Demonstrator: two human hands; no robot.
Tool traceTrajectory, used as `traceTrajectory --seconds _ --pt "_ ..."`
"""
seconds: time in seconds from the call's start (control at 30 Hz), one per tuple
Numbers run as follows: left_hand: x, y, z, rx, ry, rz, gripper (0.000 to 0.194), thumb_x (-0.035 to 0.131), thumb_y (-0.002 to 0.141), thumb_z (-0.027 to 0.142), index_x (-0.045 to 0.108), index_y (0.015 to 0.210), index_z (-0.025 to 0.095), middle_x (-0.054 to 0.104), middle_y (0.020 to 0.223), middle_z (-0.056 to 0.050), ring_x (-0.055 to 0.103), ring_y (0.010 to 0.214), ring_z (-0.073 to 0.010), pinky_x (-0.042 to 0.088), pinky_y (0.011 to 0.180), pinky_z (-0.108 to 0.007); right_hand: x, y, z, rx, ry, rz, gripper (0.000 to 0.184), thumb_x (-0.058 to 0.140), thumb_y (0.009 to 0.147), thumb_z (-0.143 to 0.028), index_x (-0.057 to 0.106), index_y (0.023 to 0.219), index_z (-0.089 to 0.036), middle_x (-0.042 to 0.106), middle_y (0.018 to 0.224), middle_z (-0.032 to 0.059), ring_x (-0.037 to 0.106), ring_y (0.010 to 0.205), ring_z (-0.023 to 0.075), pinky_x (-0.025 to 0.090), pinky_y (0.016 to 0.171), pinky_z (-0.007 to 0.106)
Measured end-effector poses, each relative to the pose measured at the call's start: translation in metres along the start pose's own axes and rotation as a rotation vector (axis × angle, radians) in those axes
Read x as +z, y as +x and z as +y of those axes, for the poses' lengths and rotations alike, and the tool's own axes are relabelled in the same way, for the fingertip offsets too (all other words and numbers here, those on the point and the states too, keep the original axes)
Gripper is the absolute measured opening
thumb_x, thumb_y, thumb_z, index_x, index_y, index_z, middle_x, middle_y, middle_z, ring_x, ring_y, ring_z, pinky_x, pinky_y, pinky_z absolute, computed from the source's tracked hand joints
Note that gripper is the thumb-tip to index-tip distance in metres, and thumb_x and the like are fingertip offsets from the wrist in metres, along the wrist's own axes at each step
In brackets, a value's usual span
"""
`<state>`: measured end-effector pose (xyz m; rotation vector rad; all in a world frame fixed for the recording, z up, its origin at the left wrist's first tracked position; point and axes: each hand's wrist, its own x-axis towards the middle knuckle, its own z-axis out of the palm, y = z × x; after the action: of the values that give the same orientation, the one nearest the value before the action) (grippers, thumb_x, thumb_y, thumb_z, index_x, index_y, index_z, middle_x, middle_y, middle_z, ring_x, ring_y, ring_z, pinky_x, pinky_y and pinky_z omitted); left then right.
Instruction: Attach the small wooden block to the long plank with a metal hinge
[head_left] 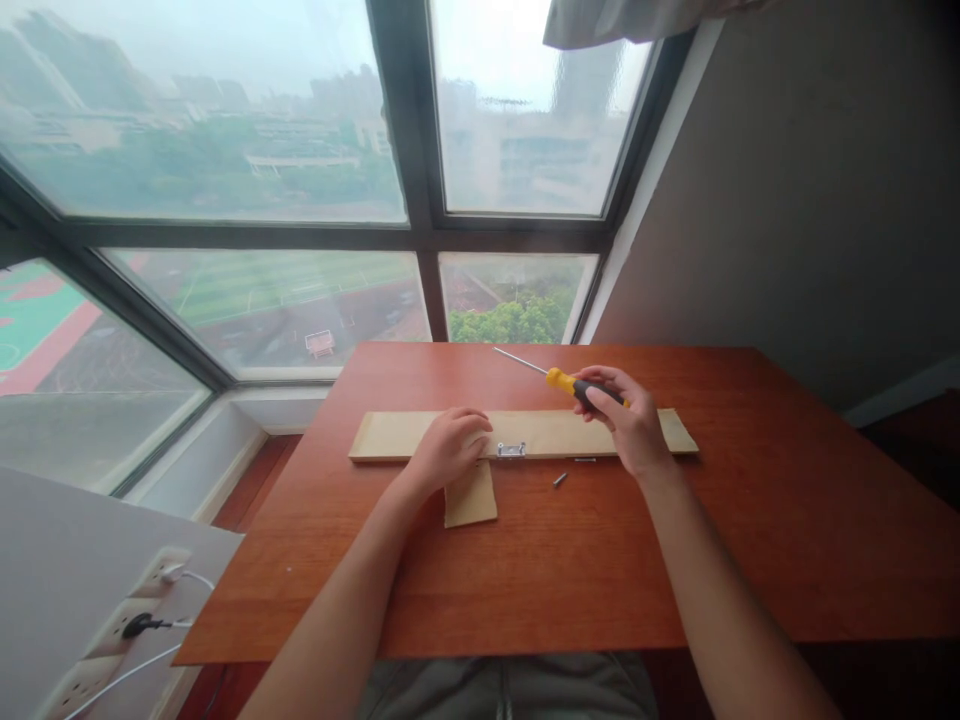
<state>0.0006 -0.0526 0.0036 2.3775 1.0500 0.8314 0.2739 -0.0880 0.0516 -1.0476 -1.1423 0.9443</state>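
Observation:
My right hand (626,415) is closed around the black-and-yellow handle of a screwdriver (564,380). Its thin shaft points up and to the left, above the back of a long, pale wooden board (555,430). Over the board's left half lies my left hand (454,440), with bent fingers held together on the top and the thumb near the front edge. Just right of that hand, a small silver metal plate (511,450) sits at the board's front edge. A short pale wooden piece (471,495) sticks out toward me beneath the left hand.
A small dark metal pin or bit (559,480) lies on the reddish-brown table (570,570) before the board. A thin metal strip (585,459) shows at the board's front edge. Windows stand behind the table; wall sockets (135,625) with plugged-in cables are at lower left.

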Motion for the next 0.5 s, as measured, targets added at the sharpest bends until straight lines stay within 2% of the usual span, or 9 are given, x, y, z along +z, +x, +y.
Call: traceTrajectory --seconds 0.13,0.23,0.3,0.37,0.5 --pt "-0.005 -0.003 -0.001 0.007 0.015 -0.04 0.019 0.063 0.085 0.026 0.069 0.102 0.023 0.066 0.113 -0.007 0.063 0.103 -0.0216 0.048 0.094 -0.035 0.004 0.006 -0.047 -0.138 -0.138 0.031 0.032 0.071 0.08 -0.039 0.063 0.104 -0.02 0.072 0.1 0.0058 0.062 0.059 0.0123 0.051 0.052 0.026" --pt "-0.009 -0.007 -0.005 0.005 0.145 -0.082 0.038 0.076 0.075 0.037 0.067 0.11 0.026 0.063 0.121 -0.008 0.058 0.113 -0.0266 0.044 0.1 -0.042 0.008 0.007 -0.07 -0.178 -0.174 0.042 0.033 0.072 0.078 -0.041 0.063 0.102 -0.021 0.073 0.094 0.0055 0.059 0.055 0.0109 0.048 0.047 0.024" --pt "-0.011 -0.009 -0.006 0.003 0.217 -0.102 0.057 0.082 0.067 0.042 0.063 0.119 0.027 0.059 0.128 -0.01 0.054 0.119 -0.0302 0.039 0.104 -0.046 0.011 0.007 -0.077 -0.171 -0.179 0.033 0.033 0.071 0.078 -0.042 0.062 0.103 -0.021 0.073 0.091 0.005 0.056 0.052 0.01 0.047 0.045 0.023" --pt "-0.011 -0.01 -0.008 0.008 0.256 -0.118 0.069 0.084 0.064 0.047 0.06 0.124 0.027 0.056 0.132 -0.012 0.051 0.122 -0.032 0.037 0.105 -0.048 0.014 0.008 -0.079 -0.154 -0.194 0.009 0.034 0.071 0.078 -0.043 0.062 0.104 -0.021 0.073 0.089 0.0044 0.056 0.053 0.0104 0.046 0.044 0.023" --pt "-0.01 -0.01 -0.007 0.024 0.269 -0.123 0.065 0.083 0.064 0.051 0.061 0.121 0.026 0.055 0.132 -0.012 0.05 0.121 -0.0318 0.037 0.104 -0.048 0.021 0.011 -0.077 -0.156 -0.305 -0.034 0.036 0.072 0.077 -0.045 0.064 0.104 -0.022 0.07 0.088 0.0041 0.064 0.07 0.0163 0.051 0.05 0.024"
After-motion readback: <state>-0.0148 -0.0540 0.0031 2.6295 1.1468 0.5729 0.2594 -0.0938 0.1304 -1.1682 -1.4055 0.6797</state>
